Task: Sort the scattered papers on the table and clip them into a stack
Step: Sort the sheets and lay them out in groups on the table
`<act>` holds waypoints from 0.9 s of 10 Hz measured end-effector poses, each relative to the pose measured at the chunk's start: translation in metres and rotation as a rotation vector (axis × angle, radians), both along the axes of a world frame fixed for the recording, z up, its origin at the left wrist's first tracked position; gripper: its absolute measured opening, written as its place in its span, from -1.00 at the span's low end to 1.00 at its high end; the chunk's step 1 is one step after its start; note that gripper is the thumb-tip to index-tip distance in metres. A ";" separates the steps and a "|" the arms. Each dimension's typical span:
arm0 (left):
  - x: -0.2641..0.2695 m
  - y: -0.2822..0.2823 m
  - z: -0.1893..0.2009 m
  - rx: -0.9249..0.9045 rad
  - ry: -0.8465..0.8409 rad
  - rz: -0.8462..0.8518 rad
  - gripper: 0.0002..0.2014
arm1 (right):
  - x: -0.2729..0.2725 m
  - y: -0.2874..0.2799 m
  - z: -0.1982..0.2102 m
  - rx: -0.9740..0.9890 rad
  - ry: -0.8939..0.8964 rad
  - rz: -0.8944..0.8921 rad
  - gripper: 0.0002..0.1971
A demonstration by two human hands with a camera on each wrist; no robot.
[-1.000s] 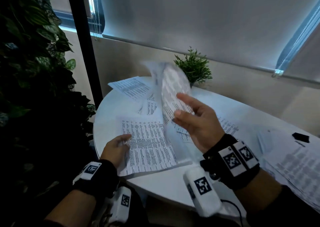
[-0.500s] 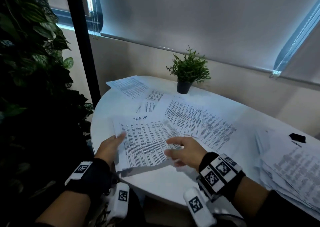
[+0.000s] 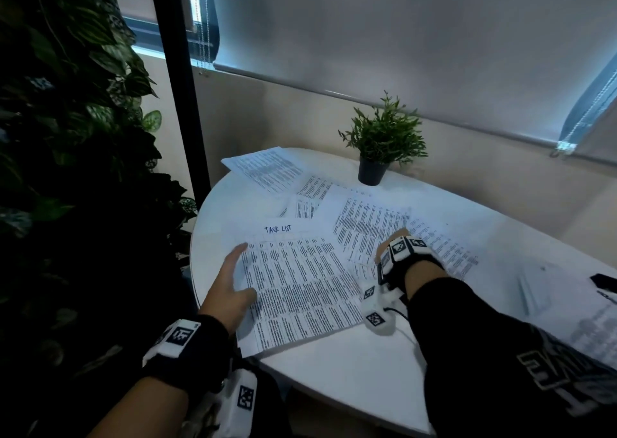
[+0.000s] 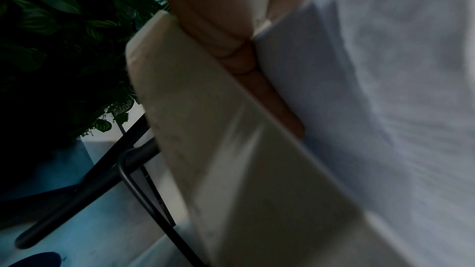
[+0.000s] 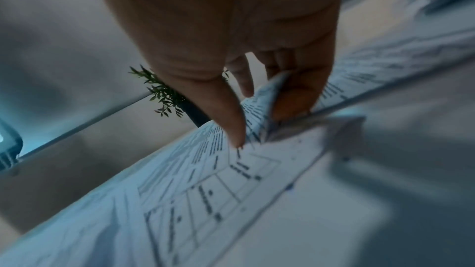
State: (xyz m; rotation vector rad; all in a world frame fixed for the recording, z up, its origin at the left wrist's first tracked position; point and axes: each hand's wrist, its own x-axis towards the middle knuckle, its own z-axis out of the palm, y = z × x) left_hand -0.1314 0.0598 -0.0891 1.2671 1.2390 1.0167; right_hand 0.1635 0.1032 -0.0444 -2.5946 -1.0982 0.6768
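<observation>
Printed sheets lie scattered on a round white table (image 3: 350, 364). Nearest me is a small stack topped by a sheet headed "TASK LIST" (image 3: 300, 287). My left hand (image 3: 235, 270) rests at its left edge, fingers straight, thumb on the paper. In the left wrist view the left hand (image 4: 231, 48) lies between the table rim and the paper. My right hand (image 3: 397, 237) reaches onto the middle sheet (image 3: 367, 227), mostly hidden by its wristband. The right wrist view shows the right hand (image 5: 264, 127) pinching that sheet's (image 5: 205, 180) curled-up edge between thumb and fingers.
A small potted plant (image 3: 372, 170) stands at the back of the table, with more sheets (image 3: 267, 170) to its left. At the far right lies a second paper pile (image 3: 584, 324) with a black clip (image 3: 604, 282). Leafy plants (image 3: 66, 137) and a black pole (image 3: 180, 87) border the left.
The sheet my right hand held up now lies on the near stack. That hand has moved forward and taken the middle sheet's edge. My left hand stays at the stack's left edge.
</observation>
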 end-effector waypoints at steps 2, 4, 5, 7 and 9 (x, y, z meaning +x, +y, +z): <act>0.006 -0.005 0.004 -0.066 0.056 0.041 -0.54 | 0.023 -0.012 0.059 0.405 0.344 -0.001 -0.57; 0.010 -0.003 0.005 -0.138 -0.031 0.061 -0.60 | 0.007 -0.057 0.112 0.906 0.614 -0.010 -0.54; 0.011 -0.002 0.015 -0.194 -0.158 0.086 -0.74 | -0.023 -0.086 0.085 0.698 0.677 0.146 -0.53; 0.006 0.006 0.004 -0.332 -0.357 0.102 -0.33 | -0.047 -0.119 0.039 0.284 0.623 0.342 -0.49; 0.005 0.001 0.002 -0.093 0.043 0.046 -0.51 | -0.014 -0.108 0.043 0.116 0.246 0.477 -0.55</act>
